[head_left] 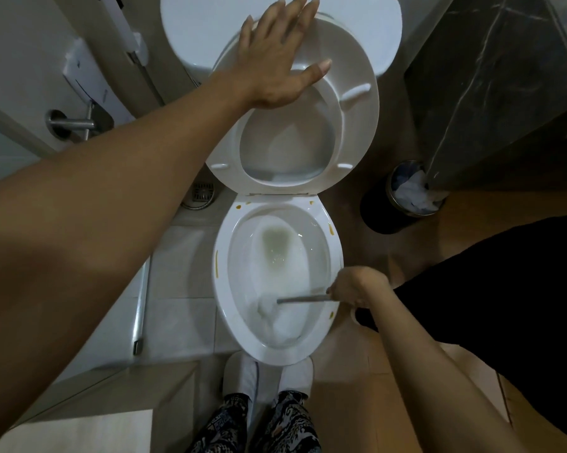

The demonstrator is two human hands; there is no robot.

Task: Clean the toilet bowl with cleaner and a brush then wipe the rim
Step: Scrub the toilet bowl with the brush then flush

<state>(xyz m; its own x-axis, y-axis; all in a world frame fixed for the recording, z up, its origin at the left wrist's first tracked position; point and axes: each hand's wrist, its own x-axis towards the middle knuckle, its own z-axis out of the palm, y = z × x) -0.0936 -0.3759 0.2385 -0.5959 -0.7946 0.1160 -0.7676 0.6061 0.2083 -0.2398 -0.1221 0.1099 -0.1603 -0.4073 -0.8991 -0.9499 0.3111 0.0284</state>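
Brush (303,299) in toilet bowl (277,282), seat (357,125) up.
Right hand (357,291) grips brush handle; left hand (275,57) flat, fingers straight, on raised seat.

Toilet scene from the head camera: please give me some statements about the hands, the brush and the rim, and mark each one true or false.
1. The left hand lies flat with straight fingers on the raised toilet seat. True.
2. The right hand is idle and holds nothing. False: it grips the handle of the toilet brush.
3. The head of the brush is inside the toilet bowl. True.
4. The rim is already spotless. False: several yellow-brown stains show on it.
5. The waste bin stands left of the toilet. False: it stands on the right and holds crumpled paper.
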